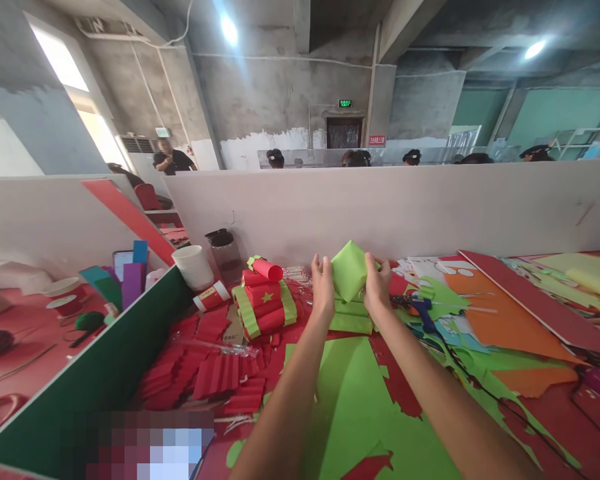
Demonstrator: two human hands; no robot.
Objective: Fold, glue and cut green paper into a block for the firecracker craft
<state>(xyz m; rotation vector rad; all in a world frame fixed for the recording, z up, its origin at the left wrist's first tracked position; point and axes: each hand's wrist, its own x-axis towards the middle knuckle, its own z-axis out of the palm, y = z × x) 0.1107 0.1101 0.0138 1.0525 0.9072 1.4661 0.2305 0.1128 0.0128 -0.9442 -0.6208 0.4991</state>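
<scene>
Between my two hands a piece of folded green paper [349, 272] is held up, its top corner pointing upward. My left hand [323, 283] grips its left edge, and my right hand [377, 283] grips the right edge. Just below lie more green folded strips [351, 319]. A large green sheet [350, 400] with a ragged right side spreads under my forearms. Left of my hands sits a bundle of red paper rolls [266, 303] with green bands and a star. A blue glue gun [423, 310] lies right of my right hand.
Red folded papers [215, 373] fill the left side, beside a green divider [95, 373]. Paper cups [194, 267] and a dark-lidded jar [223, 253] stand behind them. Orange card [500, 313], scraps and a black cable [473, 380] lie on the right. A white partition [430, 207] rises at the back.
</scene>
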